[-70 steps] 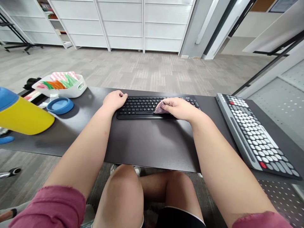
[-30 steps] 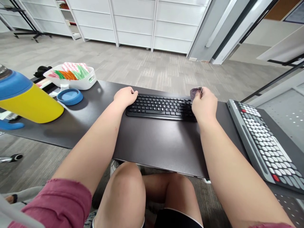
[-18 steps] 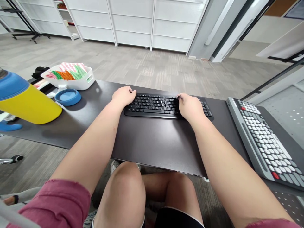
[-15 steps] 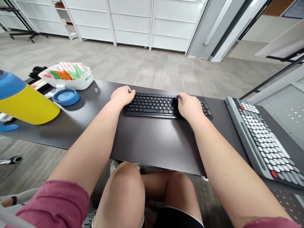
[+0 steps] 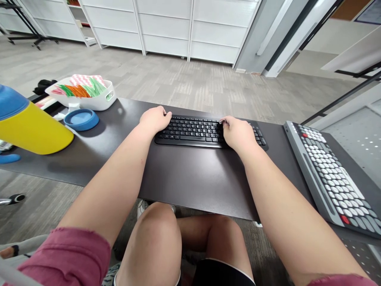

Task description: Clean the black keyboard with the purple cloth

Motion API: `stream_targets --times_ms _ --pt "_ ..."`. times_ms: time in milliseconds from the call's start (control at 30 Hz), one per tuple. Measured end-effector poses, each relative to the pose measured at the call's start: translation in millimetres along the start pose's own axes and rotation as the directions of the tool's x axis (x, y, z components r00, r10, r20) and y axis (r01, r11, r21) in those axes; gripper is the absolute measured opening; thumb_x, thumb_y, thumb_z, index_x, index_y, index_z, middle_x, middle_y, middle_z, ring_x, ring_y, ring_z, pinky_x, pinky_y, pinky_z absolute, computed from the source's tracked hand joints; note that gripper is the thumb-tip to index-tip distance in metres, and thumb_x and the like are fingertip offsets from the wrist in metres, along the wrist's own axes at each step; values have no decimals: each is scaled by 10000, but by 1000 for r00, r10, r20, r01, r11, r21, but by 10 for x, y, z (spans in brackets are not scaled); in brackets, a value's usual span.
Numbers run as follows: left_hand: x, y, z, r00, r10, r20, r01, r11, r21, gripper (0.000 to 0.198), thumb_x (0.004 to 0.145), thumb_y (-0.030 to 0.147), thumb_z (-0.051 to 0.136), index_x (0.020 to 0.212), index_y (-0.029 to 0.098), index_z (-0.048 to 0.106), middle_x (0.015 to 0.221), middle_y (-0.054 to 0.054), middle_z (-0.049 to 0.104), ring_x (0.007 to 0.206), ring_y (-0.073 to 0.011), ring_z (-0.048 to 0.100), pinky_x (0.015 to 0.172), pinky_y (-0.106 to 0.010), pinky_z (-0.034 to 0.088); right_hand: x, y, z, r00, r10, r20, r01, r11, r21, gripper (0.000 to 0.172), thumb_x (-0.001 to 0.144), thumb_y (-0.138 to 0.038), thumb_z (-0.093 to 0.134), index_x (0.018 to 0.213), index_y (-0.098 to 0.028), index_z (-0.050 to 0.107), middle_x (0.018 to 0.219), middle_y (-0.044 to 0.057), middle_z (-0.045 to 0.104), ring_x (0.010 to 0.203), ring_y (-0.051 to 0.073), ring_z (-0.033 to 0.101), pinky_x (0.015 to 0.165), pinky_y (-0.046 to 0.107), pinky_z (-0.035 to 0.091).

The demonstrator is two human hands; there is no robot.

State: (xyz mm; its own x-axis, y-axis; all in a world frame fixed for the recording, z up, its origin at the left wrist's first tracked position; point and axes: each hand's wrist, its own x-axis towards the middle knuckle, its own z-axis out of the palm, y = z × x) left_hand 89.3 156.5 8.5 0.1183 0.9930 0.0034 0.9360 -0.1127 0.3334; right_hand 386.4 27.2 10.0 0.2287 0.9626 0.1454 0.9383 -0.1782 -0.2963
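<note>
A black keyboard lies flat on the dark table, its long side running left to right in front of me. My left hand is closed at its left end, thumb along the edge and the other fingers mostly hidden beyond it. Over the right part of the keys rests my right hand, fingers curled in a pinch. Something small and dark with a shiny edge shows at its fingertips; its kind is not clear. Keys under that hand are hidden.
A grey keyboard with white round keys lies at the right. To the left are a yellow and blue cylinder, a blue round lid and a white basket with colourful sticks. The dark table ends just above my knees.
The view has shifted very slightly, so things at the left sit a little further left and higher. Both hands stay at the black keyboard in nearly the same pose.
</note>
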Motion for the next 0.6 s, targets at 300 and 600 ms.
stream_targets --times_ms 300,600 --pt "-14 6 16 1000 11 6 -11 1000 -9 504 1040 654 566 1252 237 754 1249 -172 786 1193 -420 699 1016 -509 536 -7 17 15 1000 -2 -14 2 1000 -19 426 1109 -345 470 1373 -248 790 1207 149 834 1132 370 759 1000 471 537" --pt "-43 29 -4 1000 10 8 -10 1000 15 497 1060 626 539 1272 230 751 1254 -172 792 1181 -412 714 1007 -507 550 -8 17 20 1000 6 -10 -6 999 -35 414 1097 -322 495 1382 -254 787 1205 143 834 1132 362 757 994 459 536"
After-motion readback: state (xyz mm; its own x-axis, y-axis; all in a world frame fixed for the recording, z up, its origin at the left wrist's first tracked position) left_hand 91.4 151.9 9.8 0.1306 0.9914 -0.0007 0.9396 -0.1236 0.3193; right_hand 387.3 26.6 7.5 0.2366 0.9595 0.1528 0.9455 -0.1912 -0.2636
